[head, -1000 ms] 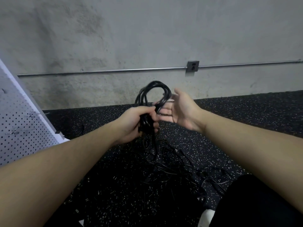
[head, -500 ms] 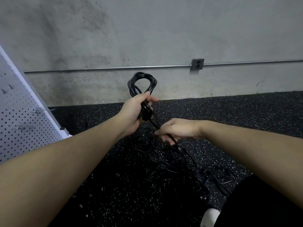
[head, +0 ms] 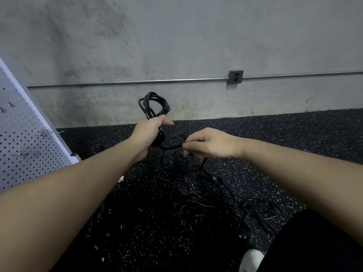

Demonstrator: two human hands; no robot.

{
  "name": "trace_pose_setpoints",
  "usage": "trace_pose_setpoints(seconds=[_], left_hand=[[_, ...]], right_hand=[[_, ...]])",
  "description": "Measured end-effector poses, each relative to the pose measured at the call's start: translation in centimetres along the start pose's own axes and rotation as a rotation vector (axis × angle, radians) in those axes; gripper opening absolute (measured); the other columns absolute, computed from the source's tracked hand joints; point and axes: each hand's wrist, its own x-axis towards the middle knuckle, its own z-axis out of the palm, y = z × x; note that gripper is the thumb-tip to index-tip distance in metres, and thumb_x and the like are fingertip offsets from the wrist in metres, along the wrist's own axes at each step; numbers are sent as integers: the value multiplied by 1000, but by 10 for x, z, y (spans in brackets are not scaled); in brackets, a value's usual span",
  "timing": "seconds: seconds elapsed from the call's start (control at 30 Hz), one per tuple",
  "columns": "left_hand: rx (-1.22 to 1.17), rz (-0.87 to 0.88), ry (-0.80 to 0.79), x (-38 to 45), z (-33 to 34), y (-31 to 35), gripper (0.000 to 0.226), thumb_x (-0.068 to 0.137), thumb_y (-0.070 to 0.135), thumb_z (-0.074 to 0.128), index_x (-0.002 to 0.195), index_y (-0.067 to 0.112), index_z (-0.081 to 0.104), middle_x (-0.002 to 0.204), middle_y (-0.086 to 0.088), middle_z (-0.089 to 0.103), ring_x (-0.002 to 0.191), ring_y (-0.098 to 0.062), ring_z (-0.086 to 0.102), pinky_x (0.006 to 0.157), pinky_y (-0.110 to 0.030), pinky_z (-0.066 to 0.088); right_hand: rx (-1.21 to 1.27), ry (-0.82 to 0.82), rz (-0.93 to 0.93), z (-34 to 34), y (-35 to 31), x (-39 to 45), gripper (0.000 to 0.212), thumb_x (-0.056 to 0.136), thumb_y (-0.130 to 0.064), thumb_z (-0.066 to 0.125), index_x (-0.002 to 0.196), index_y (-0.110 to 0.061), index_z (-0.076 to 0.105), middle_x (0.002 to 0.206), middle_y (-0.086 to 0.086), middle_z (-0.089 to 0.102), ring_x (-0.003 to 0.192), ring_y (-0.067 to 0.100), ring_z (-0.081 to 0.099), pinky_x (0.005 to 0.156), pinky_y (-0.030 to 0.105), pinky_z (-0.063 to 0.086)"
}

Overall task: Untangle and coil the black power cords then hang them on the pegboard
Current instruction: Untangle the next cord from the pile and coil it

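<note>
**Cord coil held high, free end fed from the floor**

Left hand (head: 148, 132) grips the coiled cord (head: 153, 104) upright, loops clear of the tangle (head: 188, 193) on the floor (head: 294, 130), likely so they stay sorted. Right hand (head: 211, 143) pinches the trailing strand, fingers together, probably drawing slack for another loop. Pegboard (head: 25, 146) stands nearby, left.

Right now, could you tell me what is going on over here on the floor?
A person is coiling black power cords. The left hand grips a partly wound coil held upright, while the right hand pinches the loose strand running from it. A tangled pile of cords lies on the speckled floor. The pegboard stands at the left; no cord shows on its visible part.
</note>
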Motion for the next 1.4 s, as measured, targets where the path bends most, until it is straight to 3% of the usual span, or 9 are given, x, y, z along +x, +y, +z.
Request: trace_pose_setpoints(seconds=[0.13,0.23,0.5,0.73,0.8,0.93,1.07,1.2,1.4], left_hand=[[188,60,-45,-2,6,-4,38,100,43,56,75,30,81,124,-15,67,110,-34,61,100,-45,46],[266,86,-119,-5,10,-2,44,100,54,52,71,36,80,103,-5,69,102,-27,63,104,-45,47],[374,52,-338,-23,19,10,83,96,76,23,69,20,78,52,8,59,51,-5,59,55,-20,44],[388,153,-415,-21,13,13,35,89,31,77,58,19,63,52,5,58,46,-8,49,49,-21,38],[385,195,-348,-17,13,12,37,92,22,71,58,16,59,49,6,54,44,-9,45,48,-23,35],[295,204,-179,-12,6,11,46,97,25,63,53,15,56,44,7,49,42,-11,42,49,-26,34],[193,180,-59,-9,-1,7,47,83,37,63,40,18,56,55,-8,51,54,-19,45,59,-31,34],[215,116,-93,-13,-3,6,40,71,41,52,39,17,56,71,-14,55,62,-21,46,62,-33,34],[232,164,-260,-17,8,6,42,74,38,47,39,17,54,79,-19,57,56,-20,48,59,-31,36]], right_hand=[[65,80,6,3,-5,1,35,101,-35,61,73,-13,63,56,3,61,53,17,62,59,28,53],[84,185,65,-3,-1,2,42,98,-42,64,65,-18,52,50,1,56,48,14,58,61,28,51],[238,241,141,-8,4,5,35,92,-47,70,69,-26,54,53,-11,45,48,9,35,50,29,26],[362,229,138,-13,-2,3,40,87,-40,78,62,-20,53,50,0,50,44,13,45,48,25,40],[355,194,130,-15,0,1,41,90,-46,71,72,-12,60,61,5,66,57,14,64,70,29,58],[196,-5,175,-18,19,-10,51,87,-63,56,89,-14,68,101,0,78,105,8,70,116,41,39],[31,89,132,-16,27,-12,34,101,-47,53,92,-19,70,81,-6,73,79,11,68,92,32,51],[461,401,3,-27,13,-3,12,96,-33,67,96,-27,77,60,-4,50,51,12,39,49,25,31],[714,739,15,-24,-11,6,7,85,-24,81,85,-20,75,71,-13,71,58,0,60,65,25,40]])
